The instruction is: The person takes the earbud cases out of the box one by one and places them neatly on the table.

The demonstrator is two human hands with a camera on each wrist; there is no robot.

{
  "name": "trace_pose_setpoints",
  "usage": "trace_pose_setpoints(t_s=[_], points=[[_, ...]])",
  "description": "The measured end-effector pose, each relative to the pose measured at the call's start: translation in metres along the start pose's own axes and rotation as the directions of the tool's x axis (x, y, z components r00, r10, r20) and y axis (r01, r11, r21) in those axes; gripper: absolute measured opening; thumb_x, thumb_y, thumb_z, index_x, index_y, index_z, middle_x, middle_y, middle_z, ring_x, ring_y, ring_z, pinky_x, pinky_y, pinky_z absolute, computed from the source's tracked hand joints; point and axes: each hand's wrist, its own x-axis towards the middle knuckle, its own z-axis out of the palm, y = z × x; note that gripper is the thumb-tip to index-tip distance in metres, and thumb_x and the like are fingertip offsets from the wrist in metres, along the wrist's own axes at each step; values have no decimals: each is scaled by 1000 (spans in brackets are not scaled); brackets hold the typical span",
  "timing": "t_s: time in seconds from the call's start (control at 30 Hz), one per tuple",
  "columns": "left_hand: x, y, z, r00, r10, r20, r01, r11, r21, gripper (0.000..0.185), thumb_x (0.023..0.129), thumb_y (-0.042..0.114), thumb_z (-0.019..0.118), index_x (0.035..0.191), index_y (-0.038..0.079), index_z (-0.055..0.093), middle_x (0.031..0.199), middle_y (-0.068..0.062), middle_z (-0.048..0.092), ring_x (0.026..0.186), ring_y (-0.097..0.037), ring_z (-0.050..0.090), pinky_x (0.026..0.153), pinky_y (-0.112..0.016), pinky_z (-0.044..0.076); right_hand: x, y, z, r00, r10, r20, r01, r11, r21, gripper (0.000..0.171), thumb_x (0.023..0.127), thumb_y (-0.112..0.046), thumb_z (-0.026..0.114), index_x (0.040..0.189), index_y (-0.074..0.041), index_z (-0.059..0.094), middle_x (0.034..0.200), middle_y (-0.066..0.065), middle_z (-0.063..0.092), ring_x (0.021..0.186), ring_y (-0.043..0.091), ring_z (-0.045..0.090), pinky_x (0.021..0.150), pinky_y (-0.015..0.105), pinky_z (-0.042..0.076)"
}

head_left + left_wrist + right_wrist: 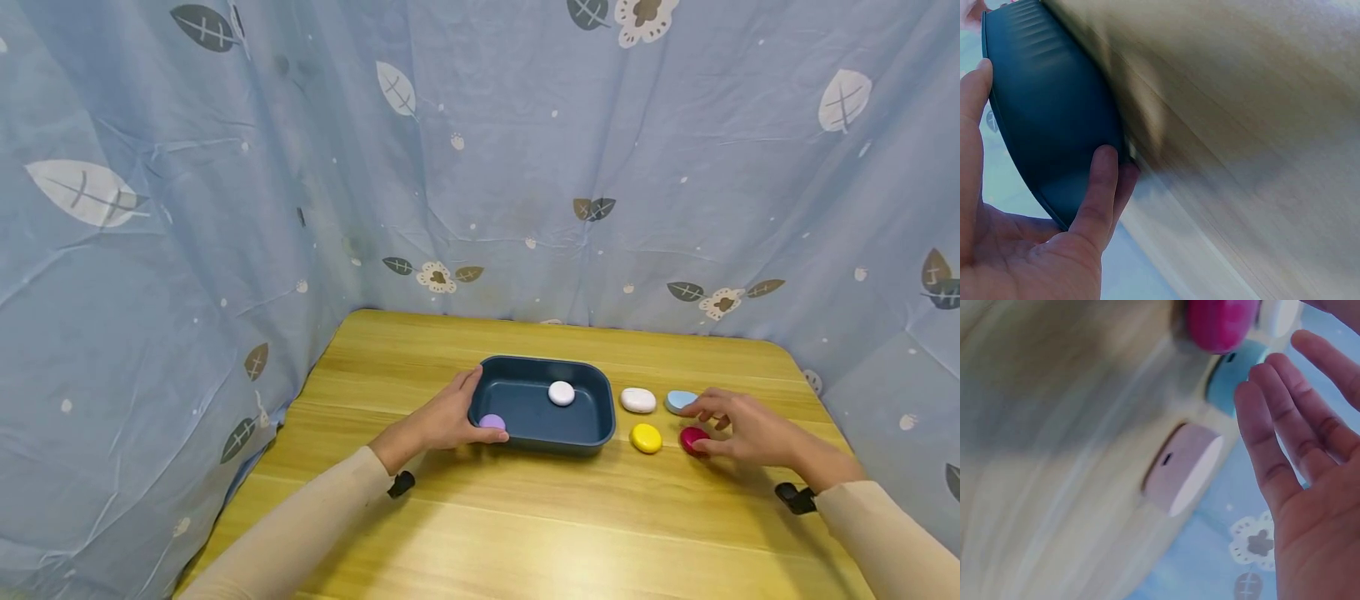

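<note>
The left hand (442, 419) is gripping the left end of the dark blue tray (592, 433), fingers curled over the rim and the thumb along the near outer wall; the left wrist view is showing a finger (1100, 187) pressing flat against the tray's outer wall (1047, 112). The tray is sitting on the wooden table (525, 533) with its long axis running left to right. Inside it, a purple pebble (492, 422) is lying in the near left corner, right by the left thumb, and a white pebble (561, 393) is resting toward the far middle. To the right of the tray, four more pebbles are lying in a loose square: another white one (638, 400) far left, a yellow one (646, 437) near left, a light blue one (678, 401) far right, and a red one (692, 437) near right. The right hand (742, 427) is hovering over the right pair, fingers loosely spread and pointing left, the thumb touching or almost touching the red pebble and the fingertips reaching over the light blue one. In the blurred right wrist view the fingers (1272, 444) are looking straight and slightly apart, holding nothing. The red pebble is lying just left of the right hand's palm, far nearer this hand than the left one.
</note>
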Motion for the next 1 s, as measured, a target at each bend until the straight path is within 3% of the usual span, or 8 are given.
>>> trace_pose_setpoints(t_s=[0.3, 0.53, 0.77, 1.0], points=[[1, 1, -1, 1000, 2, -4, -2, 1000, 11, 143, 89, 78, 91, 188, 9, 14, 193, -23, 24, 173, -44, 43, 139, -62, 43, 24, -23, -10, 996, -74, -59, 70, 996, -62, 50, 94, -23, 101, 139, -11, 83, 126, 6, 78, 101, 20, 79, 79, 32, 71], [0, 3, -3, 1000, 4, 1, -4, 1000, 7, 143, 90, 77, 91, 188, 9, 14, 194, -22, 23, 174, -44, 42, 140, -61, 43, 54, -45, -14, 996, -77, -34, 76, 996, -41, 50, 96, -24, 98, 142, -14, 82, 134, 6, 76, 105, 23, 78, 80, 28, 69], [-2, 3, -1, 1000, 1, 1, -1, 1000, 18, 142, 90, 77, 91, 188, 9, 15, 193, -22, 24, 174, -43, 42, 140, -62, 42, 87, -68, -12, 993, -117, 2, 117, 993, -22, 52, 100, -21, 94, 148, -13, 80, 140, 8, 75, 114, 31, 77, 84, 32, 72], [-1, 2, 0, 1000, 7, -2, -7, 1000, 15, 142, 90, 77, 91, 188, 8, 15, 193, -23, 25, 174, -44, 43, 139, -62, 43, 118, -89, -7, 983, -165, 77, 166, 986, -6, 56, 104, -32, 92, 154, -12, 75, 144, 16, 73, 114, 33, 78, 87, 35, 73]])
